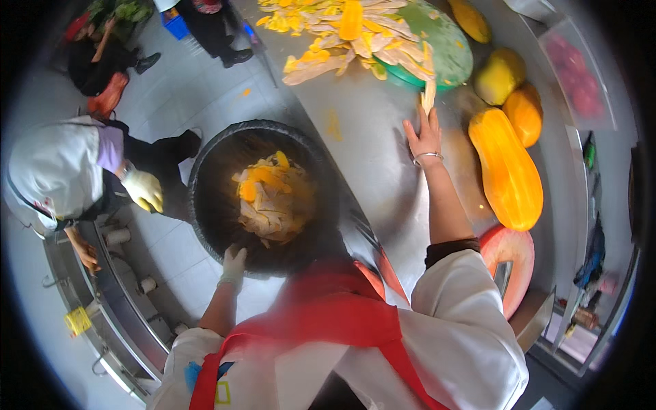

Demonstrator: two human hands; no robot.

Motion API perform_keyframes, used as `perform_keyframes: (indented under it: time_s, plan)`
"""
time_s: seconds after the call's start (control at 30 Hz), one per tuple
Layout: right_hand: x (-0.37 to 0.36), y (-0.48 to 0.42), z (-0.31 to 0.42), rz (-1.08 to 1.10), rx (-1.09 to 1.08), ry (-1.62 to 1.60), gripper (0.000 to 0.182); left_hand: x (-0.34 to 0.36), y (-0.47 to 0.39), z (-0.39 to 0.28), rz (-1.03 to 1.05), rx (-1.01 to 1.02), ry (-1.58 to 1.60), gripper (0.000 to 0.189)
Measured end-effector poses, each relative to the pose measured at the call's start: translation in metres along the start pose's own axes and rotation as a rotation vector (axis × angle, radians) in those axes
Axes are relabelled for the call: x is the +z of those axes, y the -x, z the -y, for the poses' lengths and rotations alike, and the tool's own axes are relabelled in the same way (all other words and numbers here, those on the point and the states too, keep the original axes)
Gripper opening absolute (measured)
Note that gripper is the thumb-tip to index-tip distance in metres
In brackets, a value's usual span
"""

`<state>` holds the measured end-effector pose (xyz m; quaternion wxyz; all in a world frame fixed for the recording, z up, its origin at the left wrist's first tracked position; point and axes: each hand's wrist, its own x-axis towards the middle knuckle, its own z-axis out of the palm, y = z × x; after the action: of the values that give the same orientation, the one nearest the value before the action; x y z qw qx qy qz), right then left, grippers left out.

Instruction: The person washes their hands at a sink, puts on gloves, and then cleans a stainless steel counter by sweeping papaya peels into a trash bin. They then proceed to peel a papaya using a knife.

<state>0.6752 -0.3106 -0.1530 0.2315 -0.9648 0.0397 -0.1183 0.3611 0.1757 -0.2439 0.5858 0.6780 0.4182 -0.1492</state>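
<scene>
My left hand (234,261), in a pale glove, grips the near rim of a large bin (205,225) lined with black plastic. Orange and tan peelings (266,200) lie inside the bin. My bare right hand (425,134), with a bangle at the wrist, reaches flat over the steel table, its fingertips at a long pale strip of peel (429,95). That strip hangs from a heap of peelings (379,38) spread over the table and partly on a round green board (448,46). Peeled orange squash (505,169) lies right of my right arm.
More squash (499,76) lines the table's right side, near a round pink board (507,256) with a metal blade on it. A clear container of red items (576,72) stands beyond. A co-worker with a yellowish glove (143,190) is left of the bin; other people are farther off.
</scene>
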Motion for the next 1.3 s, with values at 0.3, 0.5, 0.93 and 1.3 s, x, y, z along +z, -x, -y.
perform_keyframes:
  time_s: [0.3, 0.5, 0.93, 1.3]
  plan:
    - [0.024, 0.115, 0.138, 0.345, -0.496, -0.089, 0.067, 0.055, 0.046, -0.015, 0.165, 0.066, -0.281, 0.056]
    - [0.014, 0.089, 0.104, 0.474, -0.585, -0.330, 0.048, 0.078, 0.076, -0.064, 0.197, -0.003, -0.203, 0.053]
    - [0.020, 0.070, 0.078, 0.444, -0.514, -0.186, 0.058, 0.049, 0.031, -0.037, 0.122, 0.242, -0.506, 0.053]
    - [0.079, 0.040, 0.206, 0.469, -0.493, -0.284, 0.076, -0.014, 0.017, -0.049, 0.044, 0.068, -0.524, 0.063]
